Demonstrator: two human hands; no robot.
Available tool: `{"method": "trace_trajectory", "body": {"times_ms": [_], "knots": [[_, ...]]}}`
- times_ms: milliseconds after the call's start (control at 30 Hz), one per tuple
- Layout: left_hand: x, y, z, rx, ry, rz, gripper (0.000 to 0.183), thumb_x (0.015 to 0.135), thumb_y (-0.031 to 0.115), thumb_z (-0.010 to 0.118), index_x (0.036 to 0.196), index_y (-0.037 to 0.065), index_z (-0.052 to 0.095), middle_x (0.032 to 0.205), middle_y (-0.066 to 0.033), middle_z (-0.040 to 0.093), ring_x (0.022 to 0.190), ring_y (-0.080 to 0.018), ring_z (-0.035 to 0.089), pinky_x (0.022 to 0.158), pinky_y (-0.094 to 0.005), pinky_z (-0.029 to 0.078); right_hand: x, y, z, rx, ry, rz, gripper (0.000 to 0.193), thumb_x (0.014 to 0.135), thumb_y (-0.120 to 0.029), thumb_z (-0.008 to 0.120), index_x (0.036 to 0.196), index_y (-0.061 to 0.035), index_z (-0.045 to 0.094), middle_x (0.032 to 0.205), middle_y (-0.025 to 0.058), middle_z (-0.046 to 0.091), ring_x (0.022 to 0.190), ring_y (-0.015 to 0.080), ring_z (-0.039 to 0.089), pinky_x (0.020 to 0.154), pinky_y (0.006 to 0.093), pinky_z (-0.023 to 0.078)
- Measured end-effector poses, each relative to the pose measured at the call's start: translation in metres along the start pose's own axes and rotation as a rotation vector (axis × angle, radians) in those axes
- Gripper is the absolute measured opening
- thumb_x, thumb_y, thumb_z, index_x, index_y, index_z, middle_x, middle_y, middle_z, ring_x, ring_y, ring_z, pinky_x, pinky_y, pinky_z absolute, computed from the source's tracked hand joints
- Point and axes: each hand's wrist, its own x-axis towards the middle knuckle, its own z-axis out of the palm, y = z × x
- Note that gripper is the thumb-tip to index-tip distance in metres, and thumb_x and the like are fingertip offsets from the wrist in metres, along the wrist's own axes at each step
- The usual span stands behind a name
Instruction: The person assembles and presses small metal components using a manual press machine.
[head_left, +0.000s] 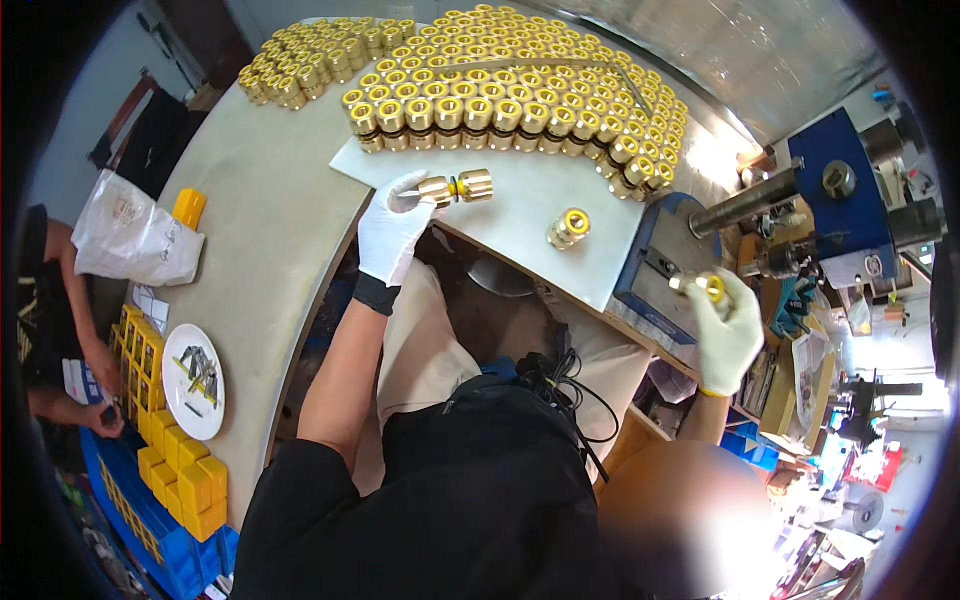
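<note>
My left hand (pixel 392 235), in a white glove, is closed on one end of a brass coupling (pixel 474 186). The coupling lies sideways above the white board (pixel 604 268), a dark and yellow band around its middle. On the right, my gloved right hand (pixel 730 338) pinches a small brass piece with a yellow ring (pixel 714 289), held over the press's base plate (pixel 650 268). Fingers hide part of that piece. A single brass fitting (pixel 570 229) with a yellow ring in its mouth stands on the board between my hands.
Tight rows of brass couplings (pixel 490 112) fill the board's far side, with a second group (pixel 320 62) behind left. The blue press (pixel 842 180) stands right. At left are a white plate (pixel 184 420) of small metal parts, yellow blocks (pixel 187 470) and another person's hand (pixel 102 418).
</note>
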Motion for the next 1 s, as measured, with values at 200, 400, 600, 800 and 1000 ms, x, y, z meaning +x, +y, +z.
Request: {"method": "trace_trajectory", "body": {"times_ms": [200,400,600,800,1000], "knots": [[-0.017,0.007,0.034,0.016,-0.106,-0.007,0.038,0.098,-0.004,0.069,0.135,-0.005,0.062,0.124,-0.0156,0.072,0.102,-0.0192,0.074,0.093,-0.0297,0.060,0.013,-0.028,0.059,-0.103,-0.376,-0.301,0.042,0.085,-0.040,0.083,0.113,-0.0092,0.076,0.102,0.0168,0.072,0.094,0.0357,0.071,0.083,0.0426,0.056],[-0.032,0.018,0.070,-0.033,-0.137,-0.055,0.038,0.098,-0.005,0.069,0.135,-0.005,0.062,0.122,-0.0161,0.073,0.101,-0.0193,0.075,0.089,-0.0297,0.062,0.027,-0.022,0.103,-0.119,-0.476,-0.298,0.049,0.086,-0.045,0.076,0.117,-0.0069,0.076,0.108,0.0197,0.074,0.102,0.0371,0.071,0.088,0.0454,0.056],[-0.033,0.020,0.108,-0.013,-0.270,-0.101,0.040,0.097,-0.002,0.070,0.137,-0.004,0.062,0.118,-0.0156,0.074,0.098,-0.0191,0.076,0.087,-0.0278,0.061,0.010,-0.010,0.082,0.006,-0.324,-0.258,0.049,0.089,-0.038,0.080,0.124,-0.0046,0.075,0.100,0.0142,0.074,0.087,0.0293,0.071,0.082,0.0387,0.056],[-0.038,0.006,0.173,0.261,-0.454,-0.059,0.037,0.095,0.010,0.074,0.131,0.002,0.069,0.110,-0.0096,0.076,0.094,-0.0145,0.075,0.084,-0.0272,0.059,-0.065,-0.009,0.030,0.311,-0.375,0.087,0.039,0.094,-0.028,0.079,0.126,-0.0064,0.075,0.092,0.0093,0.071,0.074,0.0180,0.065,0.072,0.0311,0.055],[-0.039,-0.028,0.248,0.593,-0.595,0.154,0.035,0.086,0.026,0.078,0.114,0.006,0.077,0.112,-0.0119,0.075,0.099,-0.0244,0.073,0.089,-0.0365,0.058,-0.114,0.027,0.017,0.492,-0.346,0.398,0.038,0.096,-0.019,0.078,0.128,0.0013,0.073,0.111,0.0143,0.078,0.097,0.0169,0.075,0.087,0.0291,0.059]]}}
